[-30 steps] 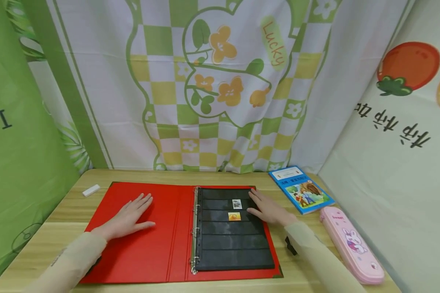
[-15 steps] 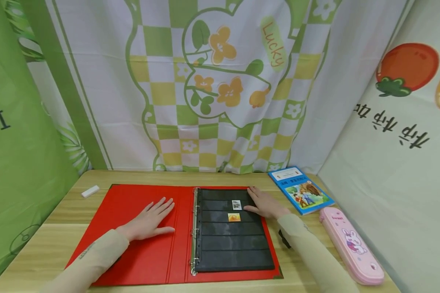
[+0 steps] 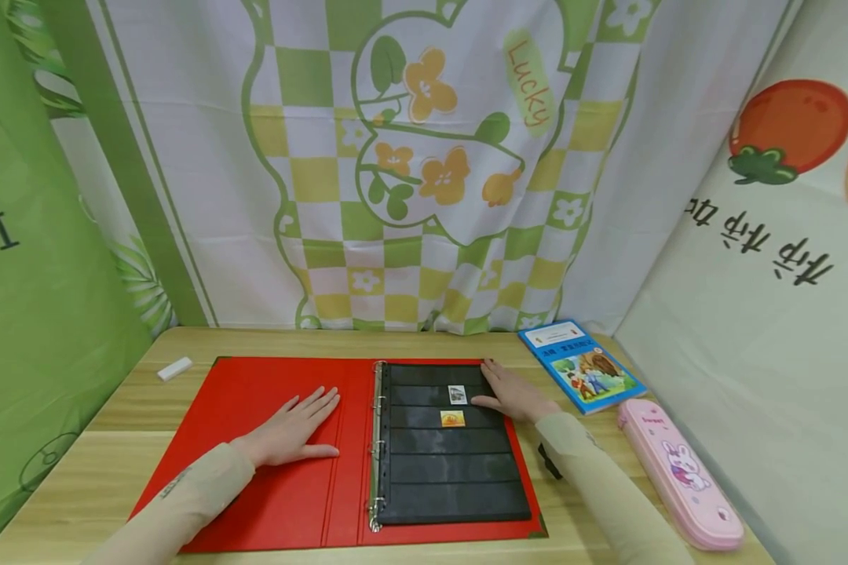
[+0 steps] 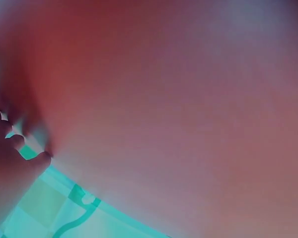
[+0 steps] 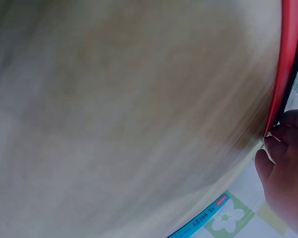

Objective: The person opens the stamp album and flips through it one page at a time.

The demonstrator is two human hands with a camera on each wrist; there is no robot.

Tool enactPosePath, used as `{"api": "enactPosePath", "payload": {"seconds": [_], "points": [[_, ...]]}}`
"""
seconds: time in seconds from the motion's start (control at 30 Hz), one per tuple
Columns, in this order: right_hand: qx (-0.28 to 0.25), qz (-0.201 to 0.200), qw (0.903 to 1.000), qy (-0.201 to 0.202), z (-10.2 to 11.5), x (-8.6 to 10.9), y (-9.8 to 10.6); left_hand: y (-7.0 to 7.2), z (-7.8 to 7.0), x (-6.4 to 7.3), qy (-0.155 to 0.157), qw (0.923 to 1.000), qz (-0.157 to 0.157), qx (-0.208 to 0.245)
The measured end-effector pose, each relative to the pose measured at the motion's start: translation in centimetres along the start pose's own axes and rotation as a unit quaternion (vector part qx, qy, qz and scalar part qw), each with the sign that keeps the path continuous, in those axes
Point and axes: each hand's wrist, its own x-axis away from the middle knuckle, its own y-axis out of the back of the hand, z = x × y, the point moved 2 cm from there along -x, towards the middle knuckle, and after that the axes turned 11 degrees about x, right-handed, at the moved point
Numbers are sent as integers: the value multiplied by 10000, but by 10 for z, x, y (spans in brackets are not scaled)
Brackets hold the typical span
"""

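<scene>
A red ring binder (image 3: 254, 502) lies spread on the table, its metal rings (image 3: 377, 447) down the middle. Over the right side sits a stack of black stamp pages (image 3: 459, 471) with horizontal pocket strips. Two stamps show in them: a pale one (image 3: 457, 395) and, just below, a yellow-orange one (image 3: 452, 419). My left hand (image 3: 290, 431) rests with fingers extended on the bare red cover; the left wrist view shows its fingertips (image 4: 42, 159) at the red surface. My right hand (image 3: 514, 395) lies across the pages' upper right edge, thumb towards the pale stamp.
To the right are a blue picture-cover book (image 3: 583, 367) and a pink pencil case (image 3: 681, 475) with a rabbit on it. A small white block (image 3: 175, 369) lies at the table's left. Patterned curtains (image 3: 424, 196) hang behind the table (image 3: 106, 431).
My left hand has slid rightward over the red cover towards the spine, mostly in the first half second. The right hand has barely shifted at the pages' edge.
</scene>
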Motion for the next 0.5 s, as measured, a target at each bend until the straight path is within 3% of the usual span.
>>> {"api": "enactPosePath", "payload": {"seconds": [0.5], "points": [[-87, -259, 9996, 14, 5, 3, 3, -5, 5, -1, -21, 10000, -55, -22]]}}
